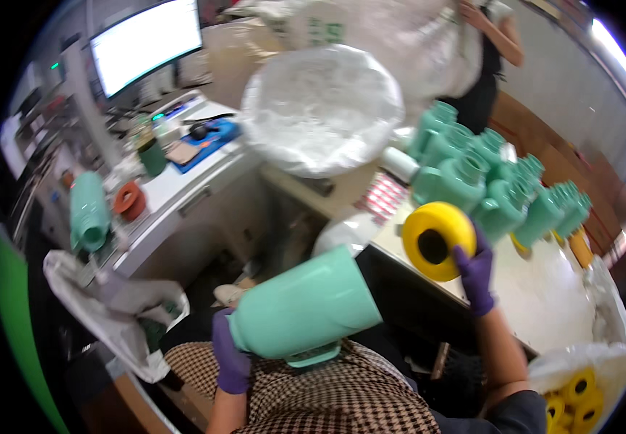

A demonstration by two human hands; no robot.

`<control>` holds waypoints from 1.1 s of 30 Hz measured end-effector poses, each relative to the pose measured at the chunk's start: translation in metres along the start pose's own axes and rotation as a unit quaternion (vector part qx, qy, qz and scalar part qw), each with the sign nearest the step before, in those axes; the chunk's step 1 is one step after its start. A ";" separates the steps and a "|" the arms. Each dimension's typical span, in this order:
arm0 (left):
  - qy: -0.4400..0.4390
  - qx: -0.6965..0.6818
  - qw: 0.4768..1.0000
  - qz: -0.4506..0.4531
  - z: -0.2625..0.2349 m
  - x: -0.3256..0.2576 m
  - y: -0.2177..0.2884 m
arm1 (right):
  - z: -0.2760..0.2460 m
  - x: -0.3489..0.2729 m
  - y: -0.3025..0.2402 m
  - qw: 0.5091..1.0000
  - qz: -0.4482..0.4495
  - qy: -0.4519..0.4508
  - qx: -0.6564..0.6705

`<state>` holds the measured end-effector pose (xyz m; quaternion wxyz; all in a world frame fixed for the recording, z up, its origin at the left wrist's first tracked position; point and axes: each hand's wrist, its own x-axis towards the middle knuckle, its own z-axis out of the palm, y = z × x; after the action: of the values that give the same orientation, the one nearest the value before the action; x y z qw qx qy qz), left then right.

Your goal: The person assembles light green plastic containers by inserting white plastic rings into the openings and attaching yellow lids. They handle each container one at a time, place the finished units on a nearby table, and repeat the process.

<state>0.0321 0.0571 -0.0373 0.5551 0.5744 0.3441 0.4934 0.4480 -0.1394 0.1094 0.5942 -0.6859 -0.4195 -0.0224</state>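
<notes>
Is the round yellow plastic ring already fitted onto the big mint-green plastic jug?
No, the right hand holds the yellow ring apart from the mint-green jug, which the left hand grips.

Assembly workshop, stacked green jugs [487, 181], bagged yellow parts [573, 405], monitor [146, 43]

I see a mint-green plastic jug body [306, 304] lying tilted on its side, base toward two o'clock, handle underneath. At two o'clock from it, a yellow ring-shaped cap [437, 239] stands on edge, dark hole facing me.
</notes>
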 end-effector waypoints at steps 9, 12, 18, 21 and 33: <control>0.114 -0.082 0.985 -0.103 -0.029 -0.017 0.026 | 0.160 -0.063 -0.043 0.958 -0.233 -0.156 0.068; 0.121 -0.068 0.985 -0.101 -0.031 -0.014 0.025 | 0.167 -0.072 -0.034 0.955 -0.260 -0.122 0.072; 0.166 0.059 0.984 0.016 -0.019 -0.011 0.036 | 0.155 -0.086 -0.025 0.961 -0.119 -0.192 0.158; 0.168 0.137 0.975 0.049 -0.007 -0.016 0.059 | 0.161 -0.103 -0.008 0.964 -0.063 -0.170 0.195; 0.079 0.057 0.982 0.164 -0.004 -0.003 0.075 | 0.141 -0.072 -0.060 0.887 0.040 -0.177 0.425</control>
<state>0.0157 0.0443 0.0344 0.4044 0.6130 0.3157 0.6009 0.2993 -0.0648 0.0773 0.7451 -0.3761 -0.4596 0.3035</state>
